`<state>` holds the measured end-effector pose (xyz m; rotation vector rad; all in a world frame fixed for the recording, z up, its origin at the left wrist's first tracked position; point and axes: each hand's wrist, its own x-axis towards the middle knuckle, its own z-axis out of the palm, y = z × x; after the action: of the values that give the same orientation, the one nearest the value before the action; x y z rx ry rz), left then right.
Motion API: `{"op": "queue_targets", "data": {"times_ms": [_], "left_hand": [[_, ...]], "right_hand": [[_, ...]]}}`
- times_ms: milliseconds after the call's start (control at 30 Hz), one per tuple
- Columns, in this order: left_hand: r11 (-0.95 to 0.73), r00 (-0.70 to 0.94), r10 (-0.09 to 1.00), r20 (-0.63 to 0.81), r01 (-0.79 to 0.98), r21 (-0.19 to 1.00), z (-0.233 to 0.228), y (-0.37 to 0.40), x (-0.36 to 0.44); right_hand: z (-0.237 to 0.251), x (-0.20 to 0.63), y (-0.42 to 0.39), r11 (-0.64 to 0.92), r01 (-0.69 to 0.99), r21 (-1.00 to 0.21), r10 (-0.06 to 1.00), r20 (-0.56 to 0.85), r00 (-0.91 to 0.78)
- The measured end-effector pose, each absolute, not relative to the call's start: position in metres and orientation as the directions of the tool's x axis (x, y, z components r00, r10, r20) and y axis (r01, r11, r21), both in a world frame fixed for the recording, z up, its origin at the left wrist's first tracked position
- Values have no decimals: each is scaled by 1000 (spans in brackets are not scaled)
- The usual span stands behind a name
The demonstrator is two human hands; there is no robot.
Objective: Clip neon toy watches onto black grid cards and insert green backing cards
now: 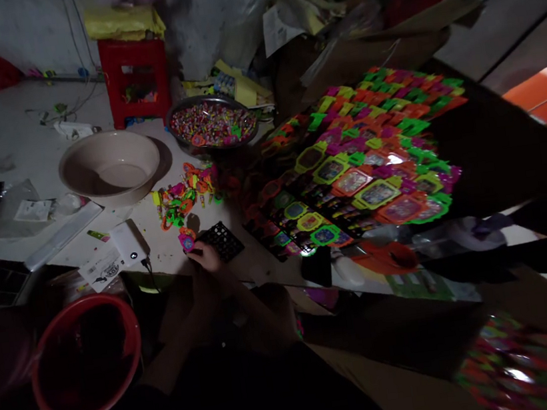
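My right hand (207, 257) is at the table's front edge, its fingers pinched on a small toy watch (187, 240) with a pink-purple face and an orange strap. Below it, my left hand (204, 287) is in deep shadow, and its fingers cannot be made out. A black grid tray (225, 239) lies just right of my right hand. Behind the held watch is a loose pile of green, orange and yellow toy watches (182, 202), mixed with small colourful pieces.
A beige basin (109, 165) and a metal bowl (212, 124) of tiny colourful pieces stand further back, near a red stool (136, 82). Many toy watches in black trays (346, 182) are stacked at right. A white power bank (127, 243) lies left; a red tub (86, 357) sits below.
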<state>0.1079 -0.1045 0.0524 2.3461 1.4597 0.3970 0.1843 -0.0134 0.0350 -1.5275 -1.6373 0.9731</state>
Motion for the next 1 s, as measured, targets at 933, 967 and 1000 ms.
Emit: {"op": "queue_targets", "data": {"times_ms": [933,967,1000], "left_hand": [[-424,441,897,21,847,320,58,-100,94],[-424,442,897,19,847,319,57,-100,88],[-424,442,897,17,847,321,57,-99,83]], "right_hand": [[49,208,33,147,397,-906,946,11,-325],[51,212,39,156,448,-880,961,30,-276],[54,218,46,158,514,-843,979,67,-191]]}}
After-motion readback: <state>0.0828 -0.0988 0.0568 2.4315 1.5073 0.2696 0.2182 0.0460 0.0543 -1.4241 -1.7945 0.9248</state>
